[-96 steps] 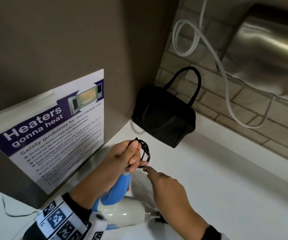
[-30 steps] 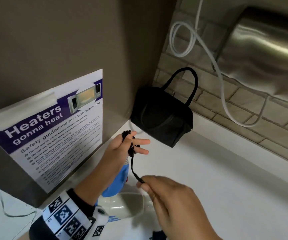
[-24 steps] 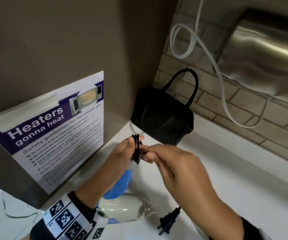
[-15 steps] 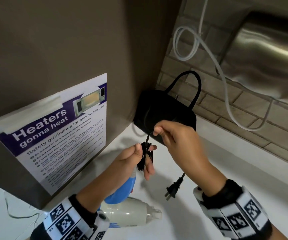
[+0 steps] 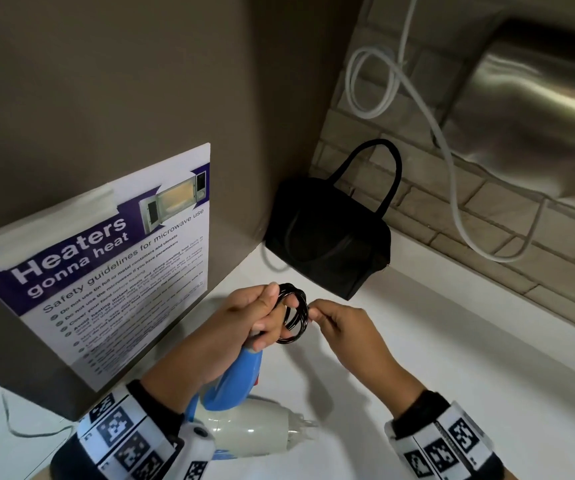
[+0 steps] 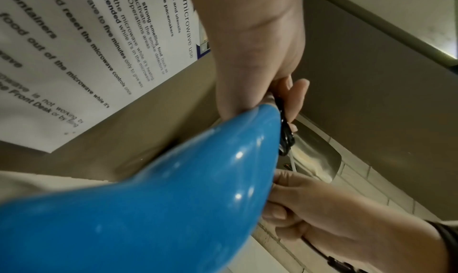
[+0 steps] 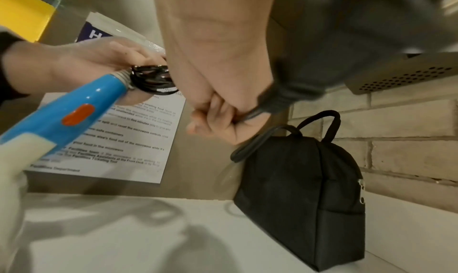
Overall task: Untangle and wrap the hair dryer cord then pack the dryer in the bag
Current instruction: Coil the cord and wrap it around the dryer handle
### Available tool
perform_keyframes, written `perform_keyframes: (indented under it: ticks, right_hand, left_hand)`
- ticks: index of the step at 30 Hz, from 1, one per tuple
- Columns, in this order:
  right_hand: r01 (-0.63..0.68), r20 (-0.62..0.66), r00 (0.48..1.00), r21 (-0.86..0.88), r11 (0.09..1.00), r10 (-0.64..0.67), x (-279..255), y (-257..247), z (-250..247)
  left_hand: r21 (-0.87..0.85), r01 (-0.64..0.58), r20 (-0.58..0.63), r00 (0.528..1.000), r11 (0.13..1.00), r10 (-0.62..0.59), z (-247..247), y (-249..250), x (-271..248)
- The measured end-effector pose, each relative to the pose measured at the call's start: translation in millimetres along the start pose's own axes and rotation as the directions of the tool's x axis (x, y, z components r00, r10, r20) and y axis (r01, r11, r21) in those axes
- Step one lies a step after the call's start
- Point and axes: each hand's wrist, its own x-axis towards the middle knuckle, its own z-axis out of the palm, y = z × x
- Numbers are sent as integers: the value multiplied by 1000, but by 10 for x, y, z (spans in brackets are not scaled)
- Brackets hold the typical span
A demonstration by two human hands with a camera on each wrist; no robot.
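Observation:
The hair dryer has a blue handle (image 5: 235,382) and a white body (image 5: 254,431) that lies on the white counter (image 5: 452,358). My left hand (image 5: 272,317) grips the top of the handle together with the black cord, which is wound into a small coil (image 5: 294,315). The right hand (image 5: 317,315) is just right of the coil, its fingers curled round the cord's free end. In the right wrist view the coil (image 7: 151,79) sits at the handle tip (image 7: 74,116) and the dark plug (image 7: 285,99) sticks out of my fist. The black bag (image 5: 327,237) stands behind, zipped, handles up.
A grey cabinet side with a microwave safety poster (image 5: 112,258) is close on the left. A brick wall (image 5: 486,209) carries a steel hand dryer (image 5: 538,109) and a looping white cable (image 5: 452,161) on the right. A thin wire (image 5: 19,427) lies at lower left.
My right hand came down from above the coil to its right side, laying another loop on it. The plug no longer dangles over the counter; it is in my fist.

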Motion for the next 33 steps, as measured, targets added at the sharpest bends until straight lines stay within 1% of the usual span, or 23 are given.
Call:
perform_keyframes:
  ticks: [3, 5, 8, 10, 12, 13, 15, 17, 18, 20, 21, 22, 23, 24, 25, 26, 28, 29, 30, 31, 33]
  right_hand:
    - [-12, 49, 999, -43, 999, 15, -108, 60, 7]
    - [-26, 64, 998, -49, 998, 30, -175, 84, -16]
    - [-61, 81, 995, -65, 996, 66, -275, 80, -48]
    - [-61, 116, 990, -123, 990, 75, -347, 18, -44]
    - [-40, 157, 985, -223, 974, 76, -417, -94, -27]
    - [-20, 183, 981, -266, 964, 71, -465, -150, -12]
    - [34, 217, 976, -295, 955, 33, -550, -221, 29]
    - [63, 188, 982, -342, 938, 2, -626, -281, 70]
    - [79, 193, 981, -390, 917, -3, -669, -298, 92]
    - [84, 192, 981, -461, 883, 7, -729, -313, 112]
    - [99, 211, 977, -510, 854, 13, -742, -298, 157]
    - [70, 224, 973, -540, 839, 63, -759, -302, 190]
    - [66, 218, 973, -567, 821, 72, -790, -326, 209]
    - [76, 233, 971, -545, 835, 63, -819, -362, 192]
    - [71, 239, 970, -483, 873, 54, -840, -398, 161]
    - [34, 245, 966, -423, 905, 79, -836, -419, 121]
    - [-89, 316, 938, -184, 979, 144, -864, -310, 27]
    - [-146, 338, 927, -75, 986, 163, -852, -271, -29]
    - [-213, 341, 922, 52, 976, 183, -833, -248, -93]
    - [-296, 340, 914, 188, 936, 221, -805, -247, -159]
    - [-425, 368, 889, 443, 789, 272, -728, -271, -257]
  left_hand:
    - [-78, 48, 71, 997, 996, -43, -44, -9, 31]
    - [-107, 65, 78, 995, 992, -57, -43, 12, 27]
    - [-155, 58, 89, 995, 986, -44, -18, 49, 9]
    - [-170, 49, 71, 997, 984, -37, -3, 52, 19]
    - [-173, 40, 39, 999, 984, -33, 2, 42, 43]
    - [-181, 38, 27, 999, 983, -34, 3, 41, 55]
    - [-201, 38, 10, 999, 979, -37, 11, 47, 70]
    - [-182, 27, -24, 999, 983, -32, 9, 42, 68]
    - [-173, 20, -41, 999, 985, -28, 6, 36, 60]
    - [-187, 8, -66, 998, 982, -21, 8, 37, 60]
    - [-201, 13, -74, 997, 980, -28, 16, 45, 69]
    - [-216, 28, -78, 996, 976, -46, 24, 53, 80]
    - [-228, 46, -80, 995, 973, -66, 29, 60, 91]
    - [-230, 53, -81, 994, 972, -73, 29, 62, 96]
    - [-224, 47, -79, 995, 973, -66, 22, 62, 97]
    - [-214, 36, -67, 996, 976, -51, 6, 59, 86]
    - [-193, 28, -11, 999, 981, -31, -35, 60, 52]
    - [-189, 33, 20, 999, 981, -29, -57, 61, 37]
    - [-190, 41, 44, 998, 981, -33, -74, 58, 26]
    - [-193, 53, 69, 997, 980, -40, -72, 67, 20]
    - [-195, 81, 108, 992, 977, -60, -45, 62, 26]
